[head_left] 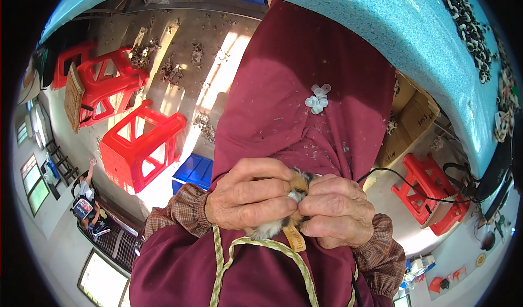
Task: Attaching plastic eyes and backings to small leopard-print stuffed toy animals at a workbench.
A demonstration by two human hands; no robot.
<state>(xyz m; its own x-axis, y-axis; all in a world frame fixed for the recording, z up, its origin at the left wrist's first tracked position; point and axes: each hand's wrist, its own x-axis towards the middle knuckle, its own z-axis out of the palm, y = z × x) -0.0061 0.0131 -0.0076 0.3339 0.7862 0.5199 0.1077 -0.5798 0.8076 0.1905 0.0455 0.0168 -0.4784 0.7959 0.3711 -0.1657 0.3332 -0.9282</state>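
Note:
Close to my body, over the lap of a dark red apron [294,116], I hold a small furry plush piece [267,229] with brown, black and whitish fur. My left hand [253,193] closes on it from one side, and my right hand [336,209] grips it from the other, fingertips almost meeting. A small pale piece [297,196] shows between the fingers; I cannot tell what it is. From the plush hangs a yellow-orange tag [295,238]. Farther out on the apron lies a little heap of translucent white plastic discs [317,100]. Much of the plush is hidden by my fingers.
A blue speckled table [348,7] curves across the far side, with many small black-and-white parts [468,26] at its right. Red stools [143,146] and a blue bin [193,173] stand left. A cardboard box [411,119] sits right, near a black cable [403,182]. Another person [87,198] appears far left.

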